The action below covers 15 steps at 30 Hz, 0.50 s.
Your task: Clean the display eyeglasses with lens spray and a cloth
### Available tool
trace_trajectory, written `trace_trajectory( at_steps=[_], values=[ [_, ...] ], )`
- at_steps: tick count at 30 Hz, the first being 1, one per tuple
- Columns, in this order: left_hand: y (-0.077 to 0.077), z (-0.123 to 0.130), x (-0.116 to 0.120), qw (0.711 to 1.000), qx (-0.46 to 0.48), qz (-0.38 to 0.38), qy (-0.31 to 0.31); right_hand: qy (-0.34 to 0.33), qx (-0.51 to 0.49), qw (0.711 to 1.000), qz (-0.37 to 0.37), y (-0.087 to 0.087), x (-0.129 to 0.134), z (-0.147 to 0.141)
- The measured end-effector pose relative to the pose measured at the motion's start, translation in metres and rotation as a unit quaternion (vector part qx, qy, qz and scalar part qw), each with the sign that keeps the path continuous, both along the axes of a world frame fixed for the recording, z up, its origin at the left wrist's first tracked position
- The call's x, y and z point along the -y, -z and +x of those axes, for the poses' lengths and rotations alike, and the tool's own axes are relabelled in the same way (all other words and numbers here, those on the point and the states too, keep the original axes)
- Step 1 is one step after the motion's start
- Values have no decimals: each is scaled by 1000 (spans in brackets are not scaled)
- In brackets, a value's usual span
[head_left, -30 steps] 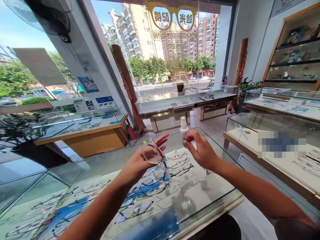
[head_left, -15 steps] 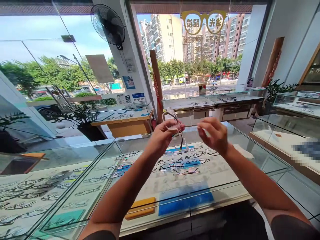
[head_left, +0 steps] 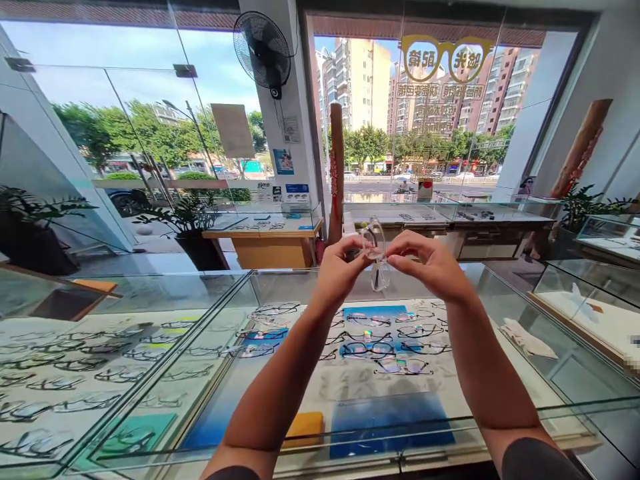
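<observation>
A pair of clear-framed glasses (head_left: 379, 273) is held up above the glass display case, its lenses one above the other. My left hand (head_left: 343, 270) pinches the frame from the left, near the middle. From the right, the fingertips of my right hand (head_left: 425, 263) close on the same frame. Below the hands, several pairs of glasses (head_left: 369, 349) lie in rows inside the case, some over blue sheets.
The glass case (head_left: 400, 427) spans the front, with an orange case (head_left: 305, 428) inside and a pale cloth (head_left: 527, 339) at the right. More eyewear (head_left: 83, 363) fills the left case. Beyond stand a wooden counter (head_left: 273, 250), potted plants and a wall fan (head_left: 263, 50).
My right hand has moved in to the glasses and now grips them. The glasses have turned slightly. The view has shifted left, so the scene sits farther right.
</observation>
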State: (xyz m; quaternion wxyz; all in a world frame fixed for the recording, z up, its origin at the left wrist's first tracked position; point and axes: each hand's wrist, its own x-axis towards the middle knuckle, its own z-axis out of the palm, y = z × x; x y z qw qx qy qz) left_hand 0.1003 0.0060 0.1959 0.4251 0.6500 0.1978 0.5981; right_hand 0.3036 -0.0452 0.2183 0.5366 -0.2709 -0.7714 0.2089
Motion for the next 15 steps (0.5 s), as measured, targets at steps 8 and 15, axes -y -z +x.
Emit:
trace_trajectory(
  at_steps=[8, 15],
  values=[
    [7, 6, -5, 999, -51, 13, -8, -57, -25, 990, -127, 18, -19, 10],
    [11, 4, -13, 996, -83, 25, -30, -46, -17, 980, -194, 14, -21, 13]
  ],
)
